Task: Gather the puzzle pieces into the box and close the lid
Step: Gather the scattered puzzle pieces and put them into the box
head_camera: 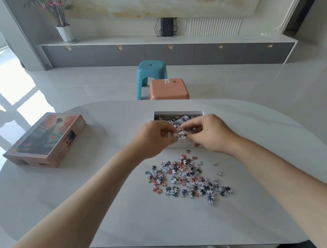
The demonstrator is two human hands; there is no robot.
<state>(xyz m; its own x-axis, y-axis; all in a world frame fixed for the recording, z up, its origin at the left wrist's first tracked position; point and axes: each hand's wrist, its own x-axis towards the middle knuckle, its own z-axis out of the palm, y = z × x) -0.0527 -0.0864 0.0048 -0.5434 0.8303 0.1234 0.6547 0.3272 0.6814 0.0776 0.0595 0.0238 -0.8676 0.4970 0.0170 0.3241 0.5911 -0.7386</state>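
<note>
surface: smooth, matt, marbled white
lid, left of left hand: printed cardboard
blue stool, beyond that hand: smooth plastic

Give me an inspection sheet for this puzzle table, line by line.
Surface: white oval table.
Job's things: open box partly filled; puzzle pieces scattered on the table in front of it; lid lying at far left.
Clutter: nothing seen.
Grippers: left hand pinches puzzle pieces over the box; right hand curled beside it, hold unclear.
Cables: black cables by a wall device, off the table.
Surroundings: blue stool, orange stool, potted plant.
</note>
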